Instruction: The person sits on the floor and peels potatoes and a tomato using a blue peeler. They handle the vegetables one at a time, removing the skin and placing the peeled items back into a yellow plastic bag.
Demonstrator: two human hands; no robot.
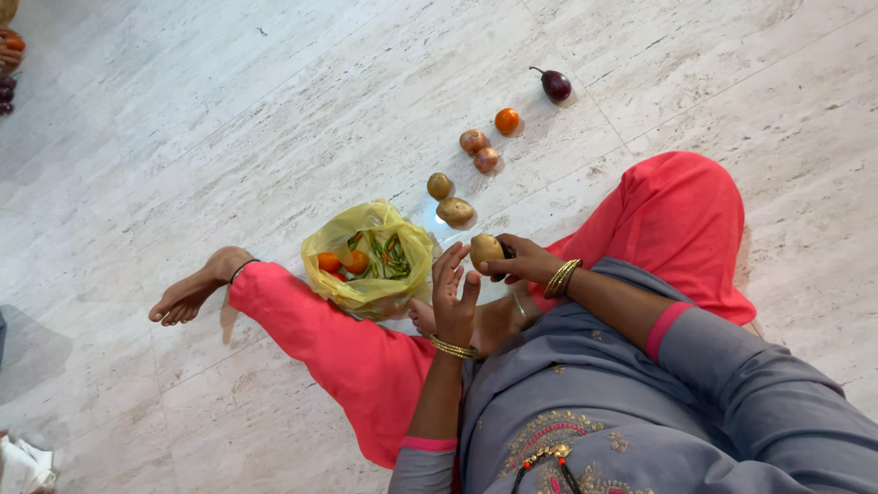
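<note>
A potato [486,249] at frame centre is gripped by the right hand [523,263], with a dark object partly hidden beneath; the left hand [455,291] is held open beside it. If the grip is loosened, the potato may be dropped toward the yellow bag [370,258].

A tan, oval potato [486,249] is held just above the floor, near a yellow bag [370,261] of vegetables.
</note>
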